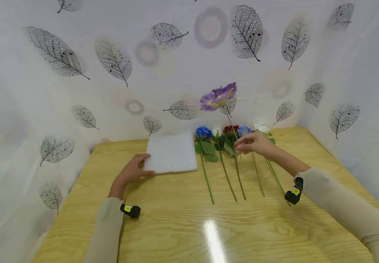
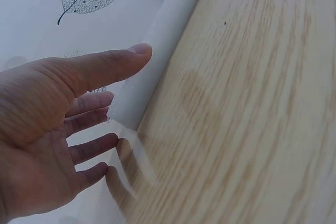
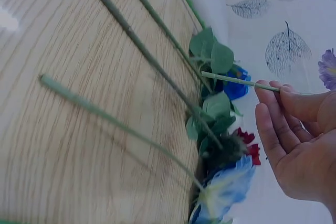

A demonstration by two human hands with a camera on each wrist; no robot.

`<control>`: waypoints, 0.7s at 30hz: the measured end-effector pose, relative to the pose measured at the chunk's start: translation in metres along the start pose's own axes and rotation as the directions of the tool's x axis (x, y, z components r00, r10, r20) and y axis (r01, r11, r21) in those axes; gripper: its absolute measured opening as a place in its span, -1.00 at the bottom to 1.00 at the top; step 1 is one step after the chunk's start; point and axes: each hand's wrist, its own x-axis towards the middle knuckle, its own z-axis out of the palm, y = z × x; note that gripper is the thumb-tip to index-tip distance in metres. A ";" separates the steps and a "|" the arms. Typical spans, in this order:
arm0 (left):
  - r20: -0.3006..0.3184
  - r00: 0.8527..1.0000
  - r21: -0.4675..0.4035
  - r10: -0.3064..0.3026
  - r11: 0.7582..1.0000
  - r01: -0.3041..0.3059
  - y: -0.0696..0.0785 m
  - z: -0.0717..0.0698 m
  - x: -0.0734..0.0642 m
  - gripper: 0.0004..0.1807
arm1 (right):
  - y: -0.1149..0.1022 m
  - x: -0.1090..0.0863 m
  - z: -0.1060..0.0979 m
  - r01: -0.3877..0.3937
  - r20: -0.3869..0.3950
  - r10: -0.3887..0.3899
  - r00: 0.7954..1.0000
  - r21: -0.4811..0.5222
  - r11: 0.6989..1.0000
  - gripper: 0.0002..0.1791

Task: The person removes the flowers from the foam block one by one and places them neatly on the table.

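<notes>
My right hand [image 1: 255, 143] pinches the thin green stem of a purple artificial flower [image 1: 218, 97] between thumb and fingers. The bloom stands up above the table, and the stem's lower end [image 3: 226, 77] juts past the fingertips in the right wrist view. At the left corner of a flat white foam block [image 1: 171, 152], my left hand [image 1: 133, 168] rests with its fingers loosely spread. In the left wrist view the thumb of the left hand [image 2: 58, 114] lies along the block's front edge; whether the other fingers press on it is hard to tell.
Right of the block several artificial flowers lie in a row, stems toward me: a blue rose [image 1: 204, 133], a white bud [image 1: 217, 132], a dark red flower [image 1: 230, 130], a light blue one [image 1: 244, 130] and a white one [image 1: 262, 127]. A leaf-printed curtain [image 1: 183, 73] hangs behind the wooden table [image 1: 169, 219].
</notes>
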 end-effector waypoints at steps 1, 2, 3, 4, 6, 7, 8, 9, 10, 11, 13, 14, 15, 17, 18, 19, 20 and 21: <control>0.002 1.000 0.000 -0.001 1.000 0.001 0.000 0.000 0.000 0.00 | 0.001 -0.003 -0.003 -0.006 -0.004 0.006 1.000 0.001 1.000 -0.65; 0.002 1.000 -0.001 -0.003 1.000 0.003 0.000 0.000 0.001 0.01 | 0.003 -0.005 -0.007 -0.009 -0.009 0.009 1.000 0.000 1.000 -0.65; 0.003 1.000 0.001 -0.001 1.000 0.001 0.000 0.000 0.001 0.00 | 0.005 -0.008 -0.010 -0.014 -0.013 0.014 1.000 0.003 1.000 -0.64; 0.004 1.000 0.000 -0.003 1.000 0.003 0.000 0.000 0.001 0.00 | 0.007 -0.010 -0.013 -0.022 -0.018 0.022 1.000 0.007 1.000 -0.64; 0.006 1.000 -0.002 -0.006 1.000 0.006 0.000 0.000 0.000 0.00 | 0.012 -0.015 -0.019 -0.034 -0.034 0.034 0.999 0.000 0.999 -0.65; 0.005 1.000 -0.002 -0.005 1.000 0.005 0.000 0.000 -0.001 0.01 | 0.014 -0.017 -0.022 -0.043 -0.043 0.043 0.998 -0.009 0.999 -0.65; 0.003 1.000 -0.002 -0.005 1.000 0.005 0.000 0.000 -0.001 0.01 | 0.016 -0.020 -0.025 -0.054 -0.051 0.053 0.997 -0.016 0.998 -0.64; 0.002 1.000 0.000 -0.005 1.000 0.005 0.000 0.000 -0.002 0.01 | 0.018 -0.022 -0.029 -0.065 -0.059 0.064 0.996 -0.021 0.998 -0.64; 0.001 1.000 -0.001 -0.004 1.000 0.004 0.000 0.000 -0.002 0.01 | 0.021 -0.025 -0.032 -0.075 -0.068 0.073 0.995 -0.025 0.997 -0.63; -0.001 1.000 -0.002 -0.003 1.000 0.003 -0.001 0.001 -0.002 0.01 | 0.023 -0.028 -0.035 -0.086 -0.075 0.084 0.994 -0.029 0.996 -0.63; -0.003 1.000 -0.001 0.000 1.000 0.000 -0.001 0.001 -0.002 0.02 | 0.027 -0.034 -0.041 -0.112 -0.088 0.109 0.990 -0.029 0.993 -0.62; -0.004 1.000 -0.001 0.000 1.000 0.000 -0.002 0.000 -0.002 0.02 | 0.028 -0.036 -0.044 -0.121 -0.095 0.118 0.988 -0.030 0.992 -0.61; -0.005 1.000 0.000 0.002 1.000 -0.002 -0.001 0.000 -0.001 0.02 | 0.030 -0.039 -0.048 -0.127 -0.100 0.124 0.987 -0.031 0.991 -0.61; -0.005 1.000 -0.002 0.003 1.000 -0.003 -0.002 0.000 -0.001 0.02 | 0.031 -0.044 -0.053 -0.148 -0.112 0.142 0.983 -0.040 0.988 -0.61; -0.005 1.000 -0.006 0.002 1.000 -0.002 -0.002 0.001 -0.002 0.02 | 0.032 -0.046 -0.056 -0.155 -0.117 0.149 0.982 -0.047 0.987 -0.61; -0.006 1.000 -0.008 0.002 1.000 -0.002 -0.002 0.001 -0.002 0.02 | 0.033 -0.048 -0.058 -0.160 -0.120 0.153 0.981 -0.054 0.986 -0.60; -0.007 1.000 -0.007 0.003 1.000 -0.003 -0.002 0.001 -0.001 0.02 | 0.034 -0.051 -0.061 -0.167 -0.121 0.159 0.980 -0.057 0.984 -0.60; -0.006 1.000 -0.006 0.004 1.000 -0.004 -0.002 0.002 -0.001 0.02 | 0.035 -0.053 -0.063 -0.174 -0.122 0.167 0.978 -0.056 0.983 -0.59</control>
